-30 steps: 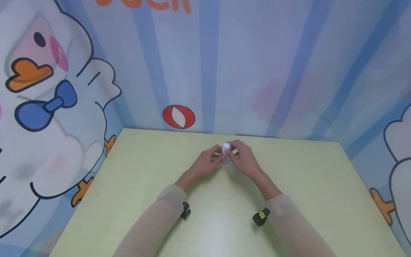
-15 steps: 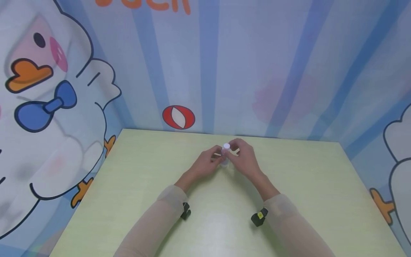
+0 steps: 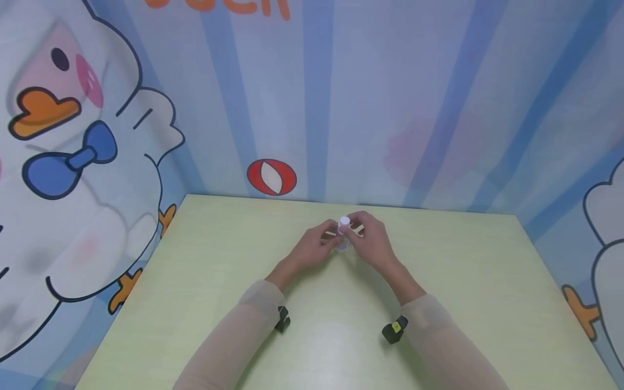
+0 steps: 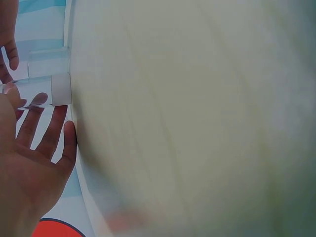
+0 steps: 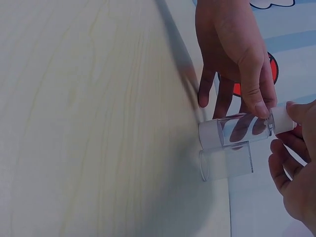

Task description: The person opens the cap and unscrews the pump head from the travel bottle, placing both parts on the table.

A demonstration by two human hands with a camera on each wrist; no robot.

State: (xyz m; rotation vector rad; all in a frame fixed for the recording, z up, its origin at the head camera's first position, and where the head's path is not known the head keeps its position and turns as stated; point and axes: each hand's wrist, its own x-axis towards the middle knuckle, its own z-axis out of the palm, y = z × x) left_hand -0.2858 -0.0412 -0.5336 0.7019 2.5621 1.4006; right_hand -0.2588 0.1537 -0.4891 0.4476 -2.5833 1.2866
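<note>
A clear cylindrical bottle (image 5: pixel 229 130) with a white base stands upright on the table. My left hand (image 3: pixel 310 248) holds its transparent body between thumb and fingers, and the fingers show through the wall in the right wrist view. At the top, my right hand (image 3: pixel 373 242) pinches the white cap (image 5: pixel 282 120) between thumb and fingertips. Right beside the bottle stands a clear, hollow cylindrical cover (image 5: pixel 228 163), its rim on the table. In the head view the hands hide most of the bottle, and only the white top shows well.
The pale wood-grain table (image 3: pixel 234 244) extends to both sides and toward me. Close behind the hands its back edge meets a blue striped backdrop (image 3: pixel 351 108) with cartoon ducks. Each wrist wears a small black camera (image 3: pixel 394 330).
My right hand has shifted very slightly around the white cap, and its wrist has turned a little. The left hand and the bottle stay in place.
</note>
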